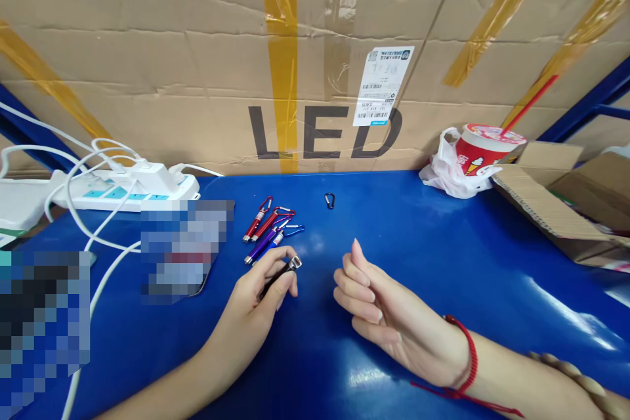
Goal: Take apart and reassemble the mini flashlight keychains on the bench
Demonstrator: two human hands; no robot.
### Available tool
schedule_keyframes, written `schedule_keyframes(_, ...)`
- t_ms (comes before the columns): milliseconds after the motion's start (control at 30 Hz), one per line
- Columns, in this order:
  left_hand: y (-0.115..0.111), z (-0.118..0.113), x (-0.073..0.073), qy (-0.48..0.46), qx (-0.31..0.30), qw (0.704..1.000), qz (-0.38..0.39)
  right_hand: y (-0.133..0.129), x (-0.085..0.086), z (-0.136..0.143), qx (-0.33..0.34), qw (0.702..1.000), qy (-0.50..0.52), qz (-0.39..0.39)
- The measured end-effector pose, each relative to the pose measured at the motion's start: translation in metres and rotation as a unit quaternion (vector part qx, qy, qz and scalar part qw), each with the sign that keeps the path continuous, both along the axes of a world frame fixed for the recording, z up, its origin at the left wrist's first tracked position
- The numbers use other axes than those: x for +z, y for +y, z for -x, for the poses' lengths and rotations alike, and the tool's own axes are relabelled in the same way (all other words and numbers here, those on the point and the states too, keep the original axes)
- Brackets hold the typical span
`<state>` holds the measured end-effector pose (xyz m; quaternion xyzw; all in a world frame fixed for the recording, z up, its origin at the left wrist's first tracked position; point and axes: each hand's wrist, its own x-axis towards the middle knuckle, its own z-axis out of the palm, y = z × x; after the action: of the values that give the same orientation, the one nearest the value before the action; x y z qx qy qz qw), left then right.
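A black penlight-like tube with a silver end [294,263] is gripped in my left hand [263,289], its lower part hidden by the fingers. My right hand [371,312] is apart from it, fingers curled and thumb against the index finger; whatever they hold, if anything, is hidden. Beyond my left hand, two red tubes with clips [266,224], a purple tube [260,246] and a blue tube [275,241] lie side by side on the blue table [394,230]. A small black carabiner [329,201] lies farther back, between the hands and touching neither.
At the left are a white power strip [118,193] with cables and a blurred phone-like object [191,249]. A red cup [485,151] in a plastic bag and an open cardboard box [556,216] stand at the right. A large carton [207,79] marked LED rises behind.
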<state>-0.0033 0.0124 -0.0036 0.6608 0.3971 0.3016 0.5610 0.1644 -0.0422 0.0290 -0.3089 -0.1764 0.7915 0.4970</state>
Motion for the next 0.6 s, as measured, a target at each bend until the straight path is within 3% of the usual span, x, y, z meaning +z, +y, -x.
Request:
schedule_keyframes(433,0.0021,-0.0012,-0.0008,-0.005,0.004,1.0,-0.004,-0.0017,0.0028,0.0013,0.018,1.0,-0.018,-0.01)
schedule_keyframes(600,0.0004,0.0005,-0.0019,-0.001,-0.003,1.0,-0.02,0.0001,-0.0028,0.0017,-0.003,0.995,-0.094,-0.01)
